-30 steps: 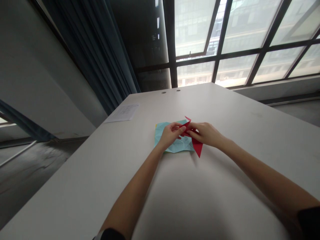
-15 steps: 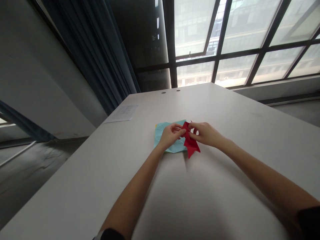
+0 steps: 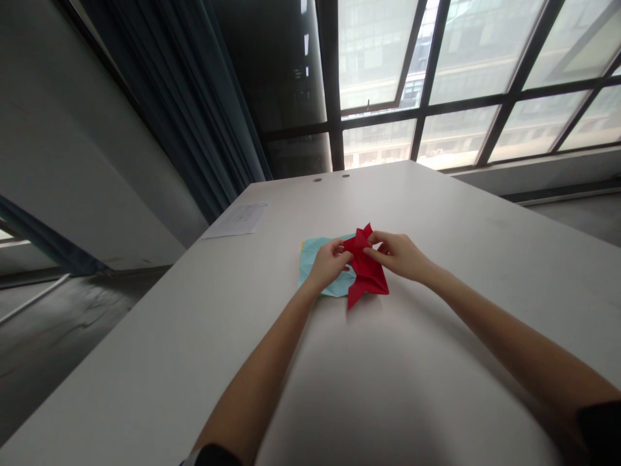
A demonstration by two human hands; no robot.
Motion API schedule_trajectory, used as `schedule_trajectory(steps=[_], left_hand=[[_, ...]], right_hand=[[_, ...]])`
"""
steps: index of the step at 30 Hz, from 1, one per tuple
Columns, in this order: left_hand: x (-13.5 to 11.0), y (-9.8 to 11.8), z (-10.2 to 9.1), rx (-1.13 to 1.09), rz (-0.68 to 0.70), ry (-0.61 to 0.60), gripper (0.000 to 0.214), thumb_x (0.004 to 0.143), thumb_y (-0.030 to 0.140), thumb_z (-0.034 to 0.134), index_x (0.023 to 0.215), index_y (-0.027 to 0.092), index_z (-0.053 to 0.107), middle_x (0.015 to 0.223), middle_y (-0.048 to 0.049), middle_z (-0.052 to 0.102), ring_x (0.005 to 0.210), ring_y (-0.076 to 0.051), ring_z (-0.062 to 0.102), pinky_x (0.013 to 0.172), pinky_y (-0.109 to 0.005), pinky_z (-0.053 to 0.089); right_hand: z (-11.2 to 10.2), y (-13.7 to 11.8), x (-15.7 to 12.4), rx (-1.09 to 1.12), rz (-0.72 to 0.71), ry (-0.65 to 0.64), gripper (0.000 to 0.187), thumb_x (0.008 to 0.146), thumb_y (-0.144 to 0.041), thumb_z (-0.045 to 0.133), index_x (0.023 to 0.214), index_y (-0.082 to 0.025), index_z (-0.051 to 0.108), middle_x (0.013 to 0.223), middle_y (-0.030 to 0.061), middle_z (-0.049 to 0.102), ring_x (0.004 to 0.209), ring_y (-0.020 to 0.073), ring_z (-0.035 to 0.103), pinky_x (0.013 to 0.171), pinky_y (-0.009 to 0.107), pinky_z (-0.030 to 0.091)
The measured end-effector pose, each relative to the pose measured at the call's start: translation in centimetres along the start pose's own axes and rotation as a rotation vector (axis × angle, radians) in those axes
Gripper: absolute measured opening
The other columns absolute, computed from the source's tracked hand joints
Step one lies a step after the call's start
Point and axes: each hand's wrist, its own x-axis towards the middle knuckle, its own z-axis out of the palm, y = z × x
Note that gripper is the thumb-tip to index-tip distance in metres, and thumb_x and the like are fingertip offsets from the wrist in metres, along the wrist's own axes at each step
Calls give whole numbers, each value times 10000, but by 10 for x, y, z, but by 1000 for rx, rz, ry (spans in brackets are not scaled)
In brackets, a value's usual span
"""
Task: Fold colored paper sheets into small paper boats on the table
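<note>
A folded red paper [image 3: 366, 268] with pointed flaps is held between both hands over the white table [image 3: 388, 362]. My left hand [image 3: 328, 265] pinches its left side with curled fingers. My right hand [image 3: 400, 255] grips its upper right part between thumb and fingers. Under the hands lies a creased light blue sheet [image 3: 315, 262], flat on the table, with a thin yellow edge showing at its left corner. Part of the blue sheet is hidden by the red paper and my left hand.
A white printed sheet [image 3: 237, 220] lies near the table's far left edge. Two small round holes [image 3: 331, 177] sit at the table's far end. Dark blue curtains [image 3: 194, 110] hang on the left, and large windows [image 3: 460, 77] stand behind the table.
The red paper has turned and opened wider between the hands; its lower point swung leftward and a flap now sticks up. Both hands stayed in place over the blue sheet.
</note>
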Motion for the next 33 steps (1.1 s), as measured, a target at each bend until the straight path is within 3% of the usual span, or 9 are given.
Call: schedule_trajectory(steps=[5, 9, 13, 15, 18, 22, 26, 33], left_hand=[[3, 0, -3, -259, -123, 169, 158, 574, 133, 457, 700, 144, 552, 571, 21, 558, 489, -81, 507, 472, -211, 479], [5, 2, -8, -439, -147, 247, 136, 552, 119, 483, 677, 142, 531, 587, 7, 575, 528, -98, 534, 522, -234, 491], [4, 5, -8, -465, -119, 277, 146, 583, 126, 512, 725, 147, 537, 608, 9, 583, 540, -93, 538, 548, -233, 494], [3, 6, -6, -432, -109, 297, 147, 597, 126, 522, 742, 150, 536, 609, 15, 578, 540, -89, 536, 548, -231, 495], [2, 6, -3, -403, -117, 320, 163, 599, 117, 533, 759, 152, 530, 637, 9, 587, 569, -98, 555, 548, -231, 497], [3, 6, -3, -395, -110, 358, 205, 595, 100, 538, 792, 152, 518, 711, -7, 612, 582, -98, 568, 526, -218, 486], [3, 6, -3, -391, -93, 389, 224, 589, 88, 556, 799, 150, 505, 733, -12, 614, 589, -99, 576, 523, -217, 488], [3, 2, -5, -342, -71, 373, 272, 561, 104, 598, 809, 155, 497, 723, -2, 615, 578, -96, 575, 506, -199, 474]], right_hand=[[-5, 6, 5, 267, 112, 48, 204, 773, -384, 531, 778, -181, 548, 774, 15, 626, 636, 129, 561, 571, 253, 434], [-5, 17, 10, 397, 171, 88, 259, 740, -423, 574, 750, -166, 551, 705, 23, 608, 612, 124, 542, 534, 247, 430], [0, 30, 12, 500, 284, 90, 284, 702, -435, 604, 731, -163, 525, 604, 14, 589, 553, 111, 526, 503, 234, 423], [4, 35, 12, 529, 308, 117, 293, 685, -412, 622, 810, -176, 501, 549, -14, 576, 520, 108, 522, 488, 227, 414], [6, 40, 12, 502, 215, 168, 332, 688, -352, 624, 934, -210, 453, 525, -58, 562, 499, 107, 522, 492, 225, 418], [6, 40, 11, 387, 147, 103, 170, 766, -341, 517, 845, -193, 549, 719, 10, 625, 630, 126, 571, 562, 248, 462], [6, 37, 10, 313, 165, -21, 329, 825, -440, 408, 838, -183, 614, 807, 40, 640, 744, 164, 584, 611, 276, 478], [7, 43, 11, 199, 156, 52, 227, 715, -390, 573, 788, -187, 640, 899, 47, 659, 813, 191, 586, 711, 313, 462]])
